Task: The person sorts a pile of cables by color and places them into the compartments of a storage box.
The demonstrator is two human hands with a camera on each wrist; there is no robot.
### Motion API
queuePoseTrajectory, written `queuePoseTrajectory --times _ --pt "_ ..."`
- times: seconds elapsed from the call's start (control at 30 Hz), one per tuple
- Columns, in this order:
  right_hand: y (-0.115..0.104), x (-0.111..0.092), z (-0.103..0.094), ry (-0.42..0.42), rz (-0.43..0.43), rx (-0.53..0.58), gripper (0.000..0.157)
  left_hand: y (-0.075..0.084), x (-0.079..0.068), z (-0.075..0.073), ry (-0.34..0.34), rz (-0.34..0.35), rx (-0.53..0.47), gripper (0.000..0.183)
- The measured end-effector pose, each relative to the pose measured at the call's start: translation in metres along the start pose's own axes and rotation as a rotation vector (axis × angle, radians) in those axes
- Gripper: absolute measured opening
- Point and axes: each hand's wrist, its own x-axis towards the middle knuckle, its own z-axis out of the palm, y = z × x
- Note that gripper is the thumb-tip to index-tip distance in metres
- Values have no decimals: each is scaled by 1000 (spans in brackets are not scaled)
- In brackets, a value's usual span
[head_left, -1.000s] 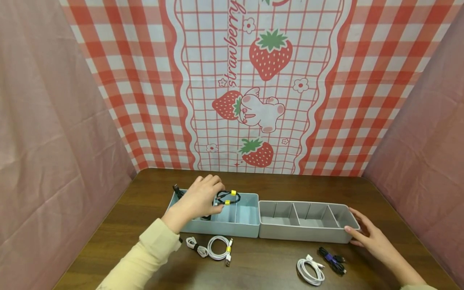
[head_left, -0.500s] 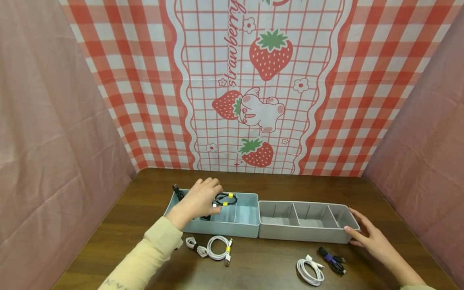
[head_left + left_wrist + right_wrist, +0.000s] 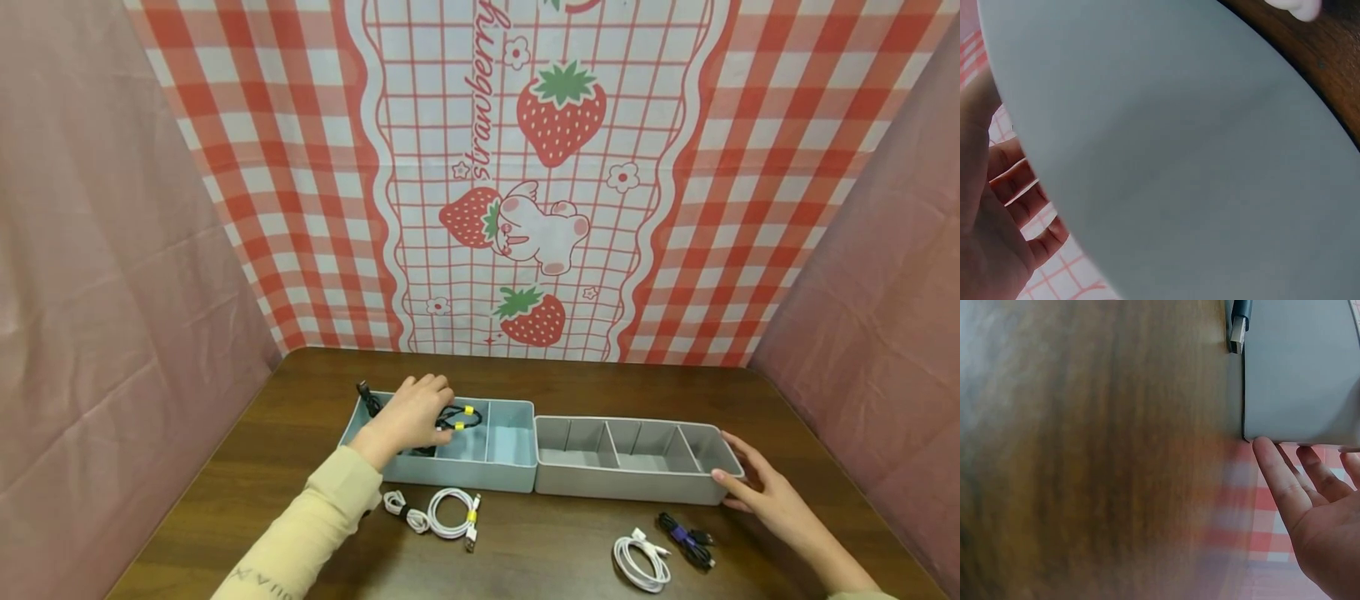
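So our left hand [image 3: 411, 414] is pinching a yellow-tied black cable [image 3: 469, 410] at the blue bin [image 3: 461, 474]. We're resting our right hand [image 3: 767, 490], fingers outstretched, against the gray bin [image 3: 630, 485].

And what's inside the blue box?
In the blue box, a black cable sticks up at left. The left hand holds a yellow-tagged cable in or above the middle, hiding what's beneath; something black peeks out.

You can count two hands [image 3: 408, 417] [image 3: 761, 487], two boxes [image 3: 457, 475] [image 3: 630, 485], one table [image 3: 540, 542], three white cables [image 3: 416, 520] [image 3: 432, 521] [image 3: 627, 573] and at least three black cables [image 3: 478, 422] [image 3: 369, 398] [image 3: 695, 547] here.
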Motion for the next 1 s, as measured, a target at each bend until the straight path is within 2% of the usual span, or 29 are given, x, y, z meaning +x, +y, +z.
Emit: queuePoseTrajectory --times 0.23,0.53,1.0 --pt "1 0 0 0 8 1 67 -5 2 9 0 -15 -1 35" --pt "2 0 1 4 -6 2 67 -8 4 13 -2 -26 10 32" --pt "4 0 1 14 -14 0 66 -6 0 10 7 -32 0 34"
